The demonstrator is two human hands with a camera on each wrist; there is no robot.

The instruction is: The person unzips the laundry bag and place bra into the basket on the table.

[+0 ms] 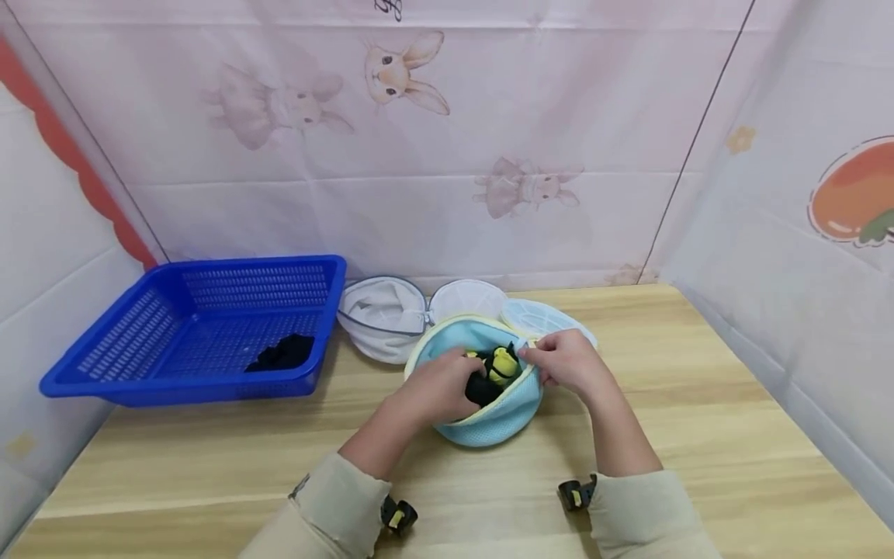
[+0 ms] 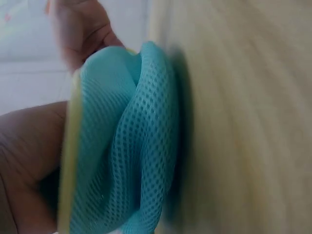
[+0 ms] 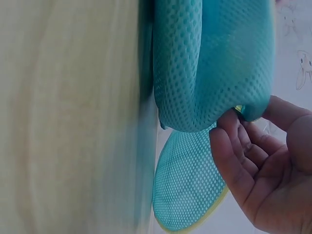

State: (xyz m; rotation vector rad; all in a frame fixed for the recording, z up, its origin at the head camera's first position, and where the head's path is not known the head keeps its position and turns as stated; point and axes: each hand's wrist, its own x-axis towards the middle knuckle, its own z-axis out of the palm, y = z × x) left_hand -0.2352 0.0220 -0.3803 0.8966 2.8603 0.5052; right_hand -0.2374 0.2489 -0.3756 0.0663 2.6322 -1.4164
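A light-blue mesh laundry bag [image 1: 492, 428] with yellow trim stands on the wooden table, its mouth facing up. My left hand [image 1: 441, 386] reaches inside, thumb and fingers on either side of a black cloth bundle [image 1: 482, 390]; its fingertips are partly hidden. Beside that bundle lies a yellow-and-black bundle [image 1: 503, 366]. My right hand [image 1: 569, 361] pinches the bag's rim on the right. In the right wrist view, the fingers [image 3: 231, 158] hold the mesh edge, and the blue lid [image 3: 187, 180] hangs open behind.
A blue plastic basket [image 1: 188, 394] stands at the left with a black cloth [image 1: 286, 353] inside. Behind the blue bag sits a white mesh bag [image 1: 384, 341] with dark trim, its round lid [image 1: 468, 297] open. Printed wall sheets [image 1: 433, 233] border the table.
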